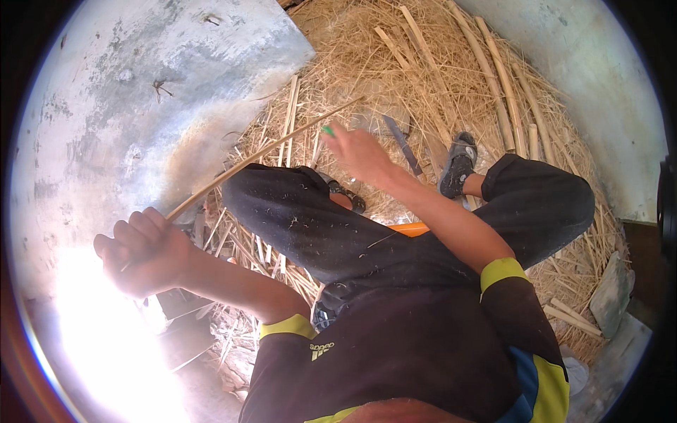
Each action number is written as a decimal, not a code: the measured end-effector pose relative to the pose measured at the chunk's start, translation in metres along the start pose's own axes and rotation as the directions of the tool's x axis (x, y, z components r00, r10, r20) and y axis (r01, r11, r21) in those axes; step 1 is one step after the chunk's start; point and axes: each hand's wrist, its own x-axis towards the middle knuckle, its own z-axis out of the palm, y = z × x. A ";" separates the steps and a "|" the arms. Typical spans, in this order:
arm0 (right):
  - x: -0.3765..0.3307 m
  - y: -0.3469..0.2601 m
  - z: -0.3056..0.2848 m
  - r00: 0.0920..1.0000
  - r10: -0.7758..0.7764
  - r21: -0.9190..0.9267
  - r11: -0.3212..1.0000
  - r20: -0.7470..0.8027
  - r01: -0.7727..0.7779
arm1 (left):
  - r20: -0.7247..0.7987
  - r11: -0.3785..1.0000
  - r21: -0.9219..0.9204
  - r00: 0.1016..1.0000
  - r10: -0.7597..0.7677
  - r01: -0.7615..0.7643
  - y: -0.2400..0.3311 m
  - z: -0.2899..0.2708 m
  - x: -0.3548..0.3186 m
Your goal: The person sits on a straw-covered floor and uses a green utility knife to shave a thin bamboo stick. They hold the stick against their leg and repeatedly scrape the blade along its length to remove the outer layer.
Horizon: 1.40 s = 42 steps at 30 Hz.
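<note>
My left hand (144, 254) is closed in a fist round the near end of a long, thin bamboo strip (233, 169). The strip slants up and to the right, past my left knee, with its far end over the straw. My right hand (360, 155) is just below the strip's far part, its fingers bent together. A small bright green thing (328, 131) shows at those fingertips; its kind is too small to tell. Whether the right fingers touch the strip is unclear. A knife with a dark, broad blade (400, 141) lies on the floor beyond my right hand.
Straw and shavings (352, 49) cover the floor. Several bamboo poles (504, 84) lie at the far right, and split strips (289, 116) lie at left. Worn pale walls (106, 120) stand on both sides. Part of an orange seat (410, 230) shows between my legs.
</note>
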 end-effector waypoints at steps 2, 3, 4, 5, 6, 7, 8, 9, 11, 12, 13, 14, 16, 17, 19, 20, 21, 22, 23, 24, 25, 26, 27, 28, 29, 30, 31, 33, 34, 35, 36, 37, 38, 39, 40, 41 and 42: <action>-0.001 -0.016 0.009 0.988 -0.151 -0.052 0.987 0.027 0.152 | 0.070 1.000 -0.011 0.998 -0.005 0.005 0.000 0.000 0.002; 0.006 -0.001 0.017 0.997 -0.077 -0.139 0.988 -0.009 0.075 | 0.070 1.000 -0.025 0.997 -0.012 0.014 -0.001 0.002 0.004; 0.017 0.027 0.029 0.998 0.001 -0.223 0.975 -0.055 -0.013 | 0.072 0.999 -0.045 0.997 -0.023 0.027 -0.005 0.007 0.006; 0.021 0.046 0.039 0.992 0.079 -0.300 0.948 -0.096 -0.104 | 0.067 0.997 -0.057 0.997 -0.040 0.044 -0.008 0.008 0.006; 0.021 0.044 0.038 0.994 0.071 -0.301 0.949 -0.087 -0.094 | 0.041 0.999 -0.027 0.999 -0.033 0.035 -0.008 0.006 0.004; 0.023 0.034 0.032 0.996 0.052 -0.304 0.950 -0.075 -0.073 | 0.012 1.000 0.006 1.000 -0.017 0.017 -0.006 0.003 0.003; 0.026 0.023 0.026 0.997 0.035 -0.307 0.950 -0.063 -0.052 | -0.017 0.999 0.039 1.000 0.001 0.000 -0.005 0.001 0.001; 0.021 0.011 0.023 1.000 0.009 -0.314 0.949 -0.030 -0.018 | -0.097 0.994 0.105 0.995 0.024 -0.014 -0.005 0.001 -0.002; 0.016 -0.015 0.019 0.998 -0.060 -0.327 0.943 0.027 0.065 | -0.242 0.970 0.237 0.965 0.106 -0.047 -0.004 0.005 -0.003; 0.022 0.010 0.027 0.999 0.045 -0.356 0.934 0.020 -0.035 | -0.189 0.980 0.193 0.978 0.089 -0.052 -0.001 0.004 -0.002; 0.024 0.057 0.040 0.987 0.162 -0.383 0.912 0.004 -0.149 | -0.131 0.989 0.142 0.990 0.060 -0.041 -0.001 0.000 0.000; 0.021 0.113 0.055 0.964 0.266 -0.427 0.873 0.012 -0.235 | -0.059 0.997 0.072 0.997 0.043 -0.039 -0.005 -0.003 0.006; 0.021 0.170 0.045 0.899 0.438 -0.437 0.805 -0.017 -0.401 | 0.100 1.000 -0.017 0.995 0.009 -0.007 -0.008 -0.017 0.011; 0.010 0.174 0.042 0.846 0.532 -0.397 0.766 -0.049 -0.505 | 0.174 0.998 -0.045 0.984 -0.030 0.038 -0.005 -0.024 0.010; 0.005 0.176 0.035 0.837 0.544 -0.334 0.780 -0.058 -0.530 | -0.185 0.973 0.223 0.978 0.094 -0.052 -0.013 -0.001 0.008; -0.001 0.178 0.032 0.831 0.553 -0.305 0.782 -0.060 -0.543 | -0.347 0.932 0.359 0.920 0.180 -0.047 -0.018 0.008 0.007; -0.010 0.165 0.031 0.878 0.472 -0.296 0.830 -0.081 -0.473 | -0.350 0.933 0.357 0.919 0.181 -0.048 -0.017 0.006 0.007; -0.007 0.139 0.021 0.920 0.375 -0.292 0.873 -0.110 -0.391 | -0.353 0.935 0.349 0.916 0.192 -0.061 -0.016 0.002 0.009; -0.002 0.113 0.015 0.952 0.272 -0.287 0.909 -0.138 -0.302 | -0.354 0.936 0.344 0.912 0.205 -0.077 -0.015 0.001 0.011; 0.004 0.096 0.015 0.940 0.316 -0.178 0.925 -0.128 -0.335 | -0.370 0.921 0.380 0.898 0.238 -0.087 -0.018 0.003 0.012; 0.011 0.079 0.015 0.927 0.356 -0.068 0.928 -0.113 -0.365 | -0.384 0.904 0.418 0.882 0.271 -0.096 -0.022 0.006 0.013; 0.010 0.046 0.010 0.948 0.318 0.078 0.946 -0.017 -0.316 | -0.399 0.879 0.466 0.861 0.316 -0.106 -0.022 0.006 0.012; 0.004 0.015 0.005 0.962 0.265 0.225 0.935 0.070 -0.274 | -0.413 0.859 0.501 0.842 0.348 -0.110 -0.022 0.008 0.009; 0.000 -0.005 0.007 0.990 0.138 0.209 0.968 0.026 -0.141 | -0.422 0.839 0.532 0.824 0.378 -0.113 -0.023 0.012 0.007; -0.003 -0.021 0.010 1.000 0.007 0.188 0.982 -0.015 -0.004 | -0.430 0.818 0.563 0.805 0.408 -0.115 -0.023 0.014 0.006; -0.005 -0.029 0.012 0.990 -0.130 0.163 0.977 -0.052 0.136 | -0.415 0.836 0.537 0.826 0.380 -0.115 -0.020 0.010 0.004; -0.003 -0.022 0.019 0.992 -0.104 0.084 0.990 -0.077 0.110 | -0.397 0.856 0.504 0.849 0.348 -0.115 -0.018 0.003 0.002; 0.001 -0.003 0.031 0.993 -0.068 -0.053 0.997 -0.097 0.063 | -0.351 0.874 0.468 0.881 0.317 -0.128 -0.017 0.000 -0.001; 0.004 0.001 0.031 0.994 -0.057 -0.113 0.993 -0.091 0.046 | -0.325 0.874 0.465 0.891 0.317 -0.141 -0.019 0.001 -0.003; 0.005 0.009 0.027 0.997 -0.049 -0.155 0.987 -0.063 0.039 | -0.299 0.874 0.460 0.900 0.317 -0.155 -0.019 0.002 -0.005; 0.009 0.006 0.020 0.998 -0.048 -0.200 0.979 -0.034 0.040 | -0.263 0.876 0.449 0.910 0.321 -0.179 -0.018 -0.001 -0.005; 0.006 -0.020 0.001 0.999 0.017 -0.062 0.998 0.032 -0.015 | -0.227 0.879 0.439 0.923 0.311 -0.188 -0.015 -0.004 -0.007; 0.001 -0.029 0.006 0.999 -0.012 -0.076 0.997 0.038 0.014 | -0.192 0.881 0.430 0.934 0.301 -0.196 -0.013 -0.007 -0.009; -0.002 -0.037 0.007 0.999 -0.043 -0.103 0.994 0.028 0.045 | -0.245 0.855 0.489 0.914 0.324 -0.172 -0.016 0.001 -0.007; -0.004 -0.039 0.007 0.998 -0.067 -0.127 0.990 0.018 0.068 | -0.294 0.828 0.544 0.893 0.342 -0.138 -0.022 0.018 -0.005; 0.001 -0.023 0.018 0.995 0.079 -0.048 0.996 0.066 -0.076 | -0.341 0.798 0.595 0.868 0.362 -0.099 -0.026 0.026 -0.004; 0.002 0.006 0.030 0.994 0.086 -0.120 0.990 0.072 -0.077 | -0.333 0.826 0.553 0.879 0.340 -0.110 -0.023 0.026 -0.002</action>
